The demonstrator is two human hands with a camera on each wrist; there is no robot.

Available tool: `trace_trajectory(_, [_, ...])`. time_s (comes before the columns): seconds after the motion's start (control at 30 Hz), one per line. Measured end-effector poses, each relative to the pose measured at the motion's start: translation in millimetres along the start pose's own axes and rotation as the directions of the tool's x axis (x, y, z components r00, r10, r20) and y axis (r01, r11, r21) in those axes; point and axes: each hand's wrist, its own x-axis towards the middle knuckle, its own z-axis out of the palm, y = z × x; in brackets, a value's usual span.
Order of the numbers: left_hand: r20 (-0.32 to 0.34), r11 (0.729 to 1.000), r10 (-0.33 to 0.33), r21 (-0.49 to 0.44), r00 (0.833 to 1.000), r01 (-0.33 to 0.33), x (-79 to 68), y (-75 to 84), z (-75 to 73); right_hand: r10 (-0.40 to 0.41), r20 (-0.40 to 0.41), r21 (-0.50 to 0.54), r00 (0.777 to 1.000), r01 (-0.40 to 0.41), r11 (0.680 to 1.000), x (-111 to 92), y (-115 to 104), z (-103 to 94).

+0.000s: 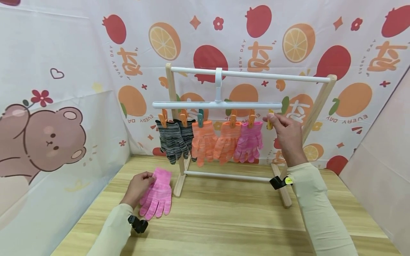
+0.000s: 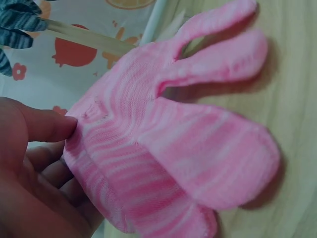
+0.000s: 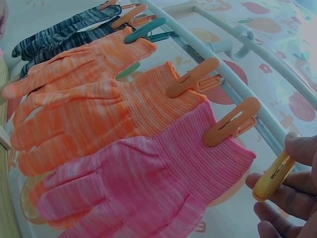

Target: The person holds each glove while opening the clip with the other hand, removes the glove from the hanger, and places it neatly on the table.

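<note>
Wearing pale sleeves (image 1: 323, 217) nearest cam, pinching loose pink glove (image 1: 159, 195) near cuff betw. thumb & fingers of L hand (image 1: 137, 188), low at tabletop (image 1: 224, 220), L of rack (image 1: 318, 106); can't tell if resting on it. Pinching yellow clip (image 3: 271, 181) betw. thumb & fingers of R hand (image 1: 289, 138), just below R end of white hanger (image 1: 189, 105). To clip's L, see hung pink glove (image 1: 249, 142), 2 orange gloves (image 1: 203, 140), 2 grey-black gloves (image 1: 171, 140), pegged by cuffs under hanger.
</note>
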Motion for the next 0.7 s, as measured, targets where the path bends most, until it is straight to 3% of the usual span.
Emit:
trace_trajectory(0.27, [0.053,1.0,-0.017,0.019,0.998,0.016,2.9,-8.2,3.0,-0.011,0.027,-0.017,1.0,0.012,1.0,-0.2,1.8,0.8])
trace_trajectory(0.7, [0.057,0.994,0.002,0.105,0.998,-0.008,4.9,-8.5,0.8,-0.02,0.046,0.019,0.999,0.02,1.0,0.8,4.2,-0.4])
